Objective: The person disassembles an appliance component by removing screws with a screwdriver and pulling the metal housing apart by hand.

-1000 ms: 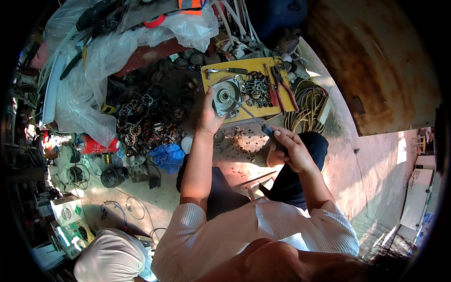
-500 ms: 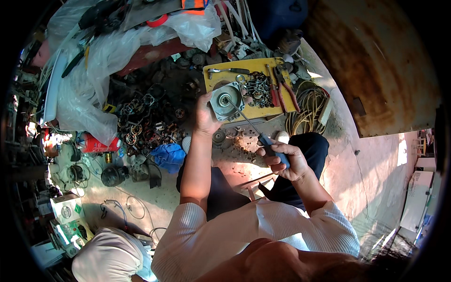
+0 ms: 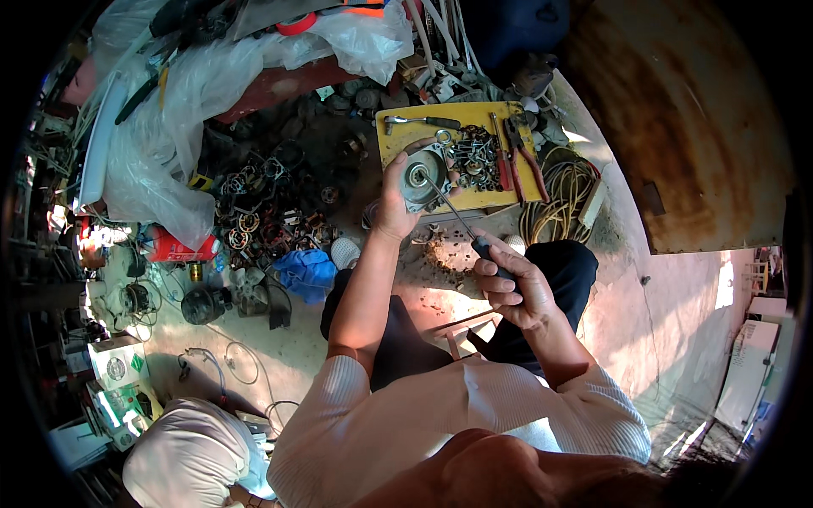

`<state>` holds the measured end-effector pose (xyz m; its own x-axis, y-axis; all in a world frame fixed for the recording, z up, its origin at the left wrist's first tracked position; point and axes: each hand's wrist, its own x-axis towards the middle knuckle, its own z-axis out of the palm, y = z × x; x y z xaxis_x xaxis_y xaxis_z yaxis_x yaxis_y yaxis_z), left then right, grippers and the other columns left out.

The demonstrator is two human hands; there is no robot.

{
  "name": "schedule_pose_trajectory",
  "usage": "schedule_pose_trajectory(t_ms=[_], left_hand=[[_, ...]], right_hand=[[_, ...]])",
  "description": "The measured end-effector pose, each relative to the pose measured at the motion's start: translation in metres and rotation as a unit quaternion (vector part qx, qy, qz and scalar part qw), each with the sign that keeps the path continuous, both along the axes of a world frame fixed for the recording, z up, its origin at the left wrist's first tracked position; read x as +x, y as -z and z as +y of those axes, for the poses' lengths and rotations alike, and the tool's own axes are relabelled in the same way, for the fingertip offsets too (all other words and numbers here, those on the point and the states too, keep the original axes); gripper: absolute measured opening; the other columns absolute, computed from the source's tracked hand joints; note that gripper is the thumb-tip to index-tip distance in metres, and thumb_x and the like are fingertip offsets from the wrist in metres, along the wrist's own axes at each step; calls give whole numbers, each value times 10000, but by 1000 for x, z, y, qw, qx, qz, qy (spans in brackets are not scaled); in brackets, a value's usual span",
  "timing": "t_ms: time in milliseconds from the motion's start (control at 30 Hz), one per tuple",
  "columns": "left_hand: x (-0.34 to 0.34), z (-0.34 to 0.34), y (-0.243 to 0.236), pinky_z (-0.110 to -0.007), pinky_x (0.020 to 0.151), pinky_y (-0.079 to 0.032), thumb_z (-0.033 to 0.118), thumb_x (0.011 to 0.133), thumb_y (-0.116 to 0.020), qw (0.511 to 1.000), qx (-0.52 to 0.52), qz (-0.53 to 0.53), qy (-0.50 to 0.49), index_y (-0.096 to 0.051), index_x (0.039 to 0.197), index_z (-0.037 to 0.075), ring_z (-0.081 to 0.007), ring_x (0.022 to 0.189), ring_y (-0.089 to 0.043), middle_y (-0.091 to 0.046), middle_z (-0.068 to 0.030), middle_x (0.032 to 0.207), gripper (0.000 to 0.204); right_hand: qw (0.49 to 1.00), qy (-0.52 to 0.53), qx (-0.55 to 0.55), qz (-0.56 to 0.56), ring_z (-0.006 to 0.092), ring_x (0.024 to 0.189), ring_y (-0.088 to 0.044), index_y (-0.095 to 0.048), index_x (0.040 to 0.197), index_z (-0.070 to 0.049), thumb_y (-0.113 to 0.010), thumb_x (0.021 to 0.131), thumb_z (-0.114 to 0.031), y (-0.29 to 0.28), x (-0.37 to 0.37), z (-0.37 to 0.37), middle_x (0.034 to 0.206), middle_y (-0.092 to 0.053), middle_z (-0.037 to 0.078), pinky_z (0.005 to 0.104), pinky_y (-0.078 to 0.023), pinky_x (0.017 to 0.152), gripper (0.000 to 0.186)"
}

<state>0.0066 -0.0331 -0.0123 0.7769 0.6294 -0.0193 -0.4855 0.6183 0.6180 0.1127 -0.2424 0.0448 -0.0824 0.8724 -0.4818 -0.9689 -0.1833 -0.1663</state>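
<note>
A round grey metal motor end cover (image 3: 415, 188) with a central bore is gripped in my left hand (image 3: 396, 199), fingers around its rim. My right hand (image 3: 523, 288) is closed on the dark handle of a screwdriver (image 3: 461, 218). The shaft slants up and left, and its tip sits at the cover's central bore. Just beyond lies a yellow board (image 3: 406, 120) holding a ratchet wrench (image 3: 423, 122), a heap of bolts and nuts (image 3: 476, 159), a red-handled screwdriver (image 3: 503, 166) and red-handled pliers (image 3: 529, 161).
Coiled cable (image 3: 555, 199) lies right of the board, near a rusty metal sheet (image 3: 694, 127). On the left are piled small motor parts (image 3: 254, 212), a blue cloth (image 3: 305, 275), a red bottle (image 3: 178, 245) and clear plastic sheeting (image 3: 182, 144). Dirt crumbs (image 3: 449, 256) lie below the board.
The cover in my left hand has shifted slightly right and turned. My right hand has turned its grip on the screwdriver, whose tip stays at the bore. The whole view has shifted a little.
</note>
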Motion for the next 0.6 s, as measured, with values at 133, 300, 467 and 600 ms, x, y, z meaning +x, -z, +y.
schedule_pose_trajectory(t_ms=[133, 300, 467, 600], left_hand=[[7, -3, 2, -466, 845, -569, 515, 955, -418, 1000, -8, 13, -16, -514, 1319, 113, -259, 962, -654, -640, -124, 1085, 550], [12, -4, 11, -474, 843, -557, 522, 956, -378, 999, -28, 16, -31, -526, 1293, 101, -273, 954, -654, -648, -137, 1091, 559], [17, -5, 15, -478, 832, -557, 524, 955, -381, 999, -31, 9, -41, -550, 1255, 107, -281, 949, -658, -655, -134, 1084, 541], [18, -5, 15, -478, 819, -561, 538, 946, -392, 997, -64, 0, -51, -563, 1239, 119, -287, 945, -665, -663, -131, 1072, 538]], right_hand=[[991, -6, -40, -126, 37, 547, -358, -427, 1455, -143, -502, 1018, -145, -2, -6, 2, 831, -487, 17, 135, -217, 390, 444], [967, -20, -66, -246, 21, 510, -310, -457, 1444, -146, -498, 1031, -175, 4, -15, 5, 772, -468, -9, 143, -201, 398, 416], [946, -7, -51, -321, 17, 487, -279, -475, 1445, -155, -482, 1041, -160, 22, -24, 4, 726, -441, -28, 166, -207, 408, 404], [920, -2, -23, -392, 26, 487, -301, -469, 1453, -149, -479, 1045, -165, 38, -32, 5, 721, -442, -26, 180, -227, 421, 409]])
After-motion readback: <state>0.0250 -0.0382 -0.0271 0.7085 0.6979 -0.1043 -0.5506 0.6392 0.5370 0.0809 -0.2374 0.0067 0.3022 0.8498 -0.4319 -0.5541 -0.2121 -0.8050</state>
